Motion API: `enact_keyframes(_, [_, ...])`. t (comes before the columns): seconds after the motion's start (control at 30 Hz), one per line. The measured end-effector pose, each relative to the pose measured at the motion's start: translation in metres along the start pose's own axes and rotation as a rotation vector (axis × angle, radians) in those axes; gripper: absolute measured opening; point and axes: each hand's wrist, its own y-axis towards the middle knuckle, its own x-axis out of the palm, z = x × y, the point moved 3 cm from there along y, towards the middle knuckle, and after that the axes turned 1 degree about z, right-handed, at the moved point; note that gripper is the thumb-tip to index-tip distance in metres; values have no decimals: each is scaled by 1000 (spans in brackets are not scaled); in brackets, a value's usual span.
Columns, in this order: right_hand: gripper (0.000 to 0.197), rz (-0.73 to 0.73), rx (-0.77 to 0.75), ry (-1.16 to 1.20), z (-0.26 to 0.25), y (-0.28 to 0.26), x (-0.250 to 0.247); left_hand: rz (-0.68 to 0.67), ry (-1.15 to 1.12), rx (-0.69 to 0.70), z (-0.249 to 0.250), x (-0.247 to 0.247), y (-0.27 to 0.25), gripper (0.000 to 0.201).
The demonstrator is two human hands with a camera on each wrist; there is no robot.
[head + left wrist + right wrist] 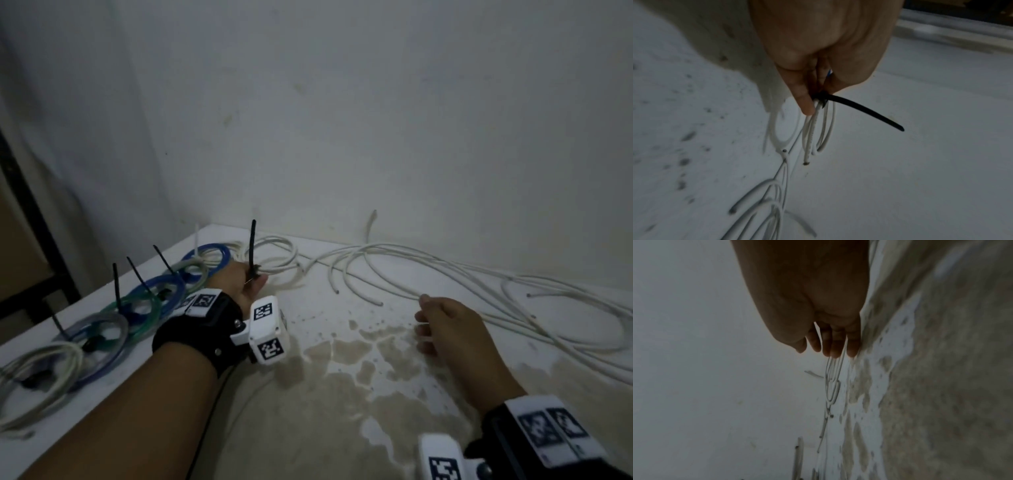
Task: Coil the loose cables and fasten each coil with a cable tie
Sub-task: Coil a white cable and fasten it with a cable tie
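two hands over a stained white table (342,394). left hand (245,286) reaches far-left, fingers pinched on a white coil (274,258) at its black tie (252,250), tail sticking up. right hand (452,329) hovers near-right, fingers loosely curled, holding nothing; right wrist view shows them relaxed over loose white cables (445,274). left wrist view shows the thumb (805,100) pressing the tie head against the coil. tied coils (150,298) line the left edge.

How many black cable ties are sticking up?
5: one tie on the coil in the left hand; four on left-edge coils. Others may be hidden.
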Motion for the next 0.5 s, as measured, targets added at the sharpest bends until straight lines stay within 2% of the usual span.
enact_keyframes(0.13, [32, 35, 25, 63, 8, 9, 2, 65, 47, -28, 2, 4, 29, 24])
enact_keyframes(0.3, [30, 74, 67, 136, 18, 15, -2, 95, 292, -76, 0, 1, 44, 24])
enact_keyframes(0.37, [27, 93, 88, 169, 21, 16, -2, 137, 422, -20, 5, -7, 47, 23])
enact_keyframes(0.43, [27, 101, 95, 198, 24, 18, -2, 181, 571, 113, 10, -14, 50, 23])
enact_keyframes(0.5, [26, 104, 94, 224, 24, 18, -2, 220, 595, 220, 13, -16, 49, 15])
